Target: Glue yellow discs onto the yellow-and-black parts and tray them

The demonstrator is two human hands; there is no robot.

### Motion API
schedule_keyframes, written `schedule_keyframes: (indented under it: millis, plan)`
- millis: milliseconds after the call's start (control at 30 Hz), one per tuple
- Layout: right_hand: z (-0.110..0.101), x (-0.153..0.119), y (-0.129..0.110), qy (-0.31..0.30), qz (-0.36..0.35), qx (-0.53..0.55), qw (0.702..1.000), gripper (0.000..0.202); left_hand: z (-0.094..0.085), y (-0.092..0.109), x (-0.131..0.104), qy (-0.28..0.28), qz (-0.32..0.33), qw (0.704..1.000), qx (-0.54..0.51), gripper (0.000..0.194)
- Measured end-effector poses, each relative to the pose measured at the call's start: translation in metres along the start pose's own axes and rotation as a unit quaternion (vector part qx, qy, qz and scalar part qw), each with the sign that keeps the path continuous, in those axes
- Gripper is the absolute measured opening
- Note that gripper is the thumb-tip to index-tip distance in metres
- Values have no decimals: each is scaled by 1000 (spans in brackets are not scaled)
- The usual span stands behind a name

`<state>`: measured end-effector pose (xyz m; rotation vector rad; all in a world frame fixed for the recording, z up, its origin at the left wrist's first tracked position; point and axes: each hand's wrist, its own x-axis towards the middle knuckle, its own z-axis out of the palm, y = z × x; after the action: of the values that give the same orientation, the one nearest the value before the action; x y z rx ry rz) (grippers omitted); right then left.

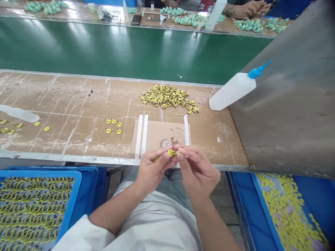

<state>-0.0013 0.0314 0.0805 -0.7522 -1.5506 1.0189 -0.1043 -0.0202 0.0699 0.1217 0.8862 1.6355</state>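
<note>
- Left hand: fingers pinched closed on a small yellow piece, held above the near edge of the desk.
- Right hand: fingertips closed against the same yellow piece from the other side; both hands meet at it, thumbs and forefingers touching.
- The piece sits just in front of a cardboard pad taped to the desk with white strips; a small round metal lid rests on the pad, just beyond the fingers.
- Beyond the pad lies a heap of yellow-and-dark parts.
- To the left of the pad, five small yellow assemblies lie in a loose group.
- A white squeeze bottle with a blue nozzle lies tilted at the right end of the desk, against a grey metal panel.
- Blue bin, lower left, holds rows of yellow-dark parts; blue bin, lower right, holds loose yellow discs.
- Green conveyor belt runs behind the desk; another person's hand works on the far side.
</note>
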Motion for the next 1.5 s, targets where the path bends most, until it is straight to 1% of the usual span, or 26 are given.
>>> schedule_keyframes:
  millis: [567, 800, 1033, 1233, 1367, 1500]
  plan:
    - [1, 2, 3, -23, -7, -10, 1000, 29, -3, 2, 3, 22, -1, 1000, 8, 27]
    - [0, 2, 3, -29, -5, -17, 999, 29, -2, 3, 3, 4, 0, 1000, -3, 25]
    - [-3, 2, 5, -51, -7, -43, 998, 34, -5, 1, 3, 1, 33, 999, 25, 21]
    - [-5, 5, 7, -68, 7, -27, 997, 36, -6, 2, 3, -1, 27, 999, 46, 20]
    - [-7, 9, 7, -69, 4, -28, 997, 35, -5, 2, 3, 5, 35, 998, 57, 20]
    - [-9, 12, 4, -71, 23, -28, 997, 32, -5, 2, 4, 6, 39, 996, 76, 21]
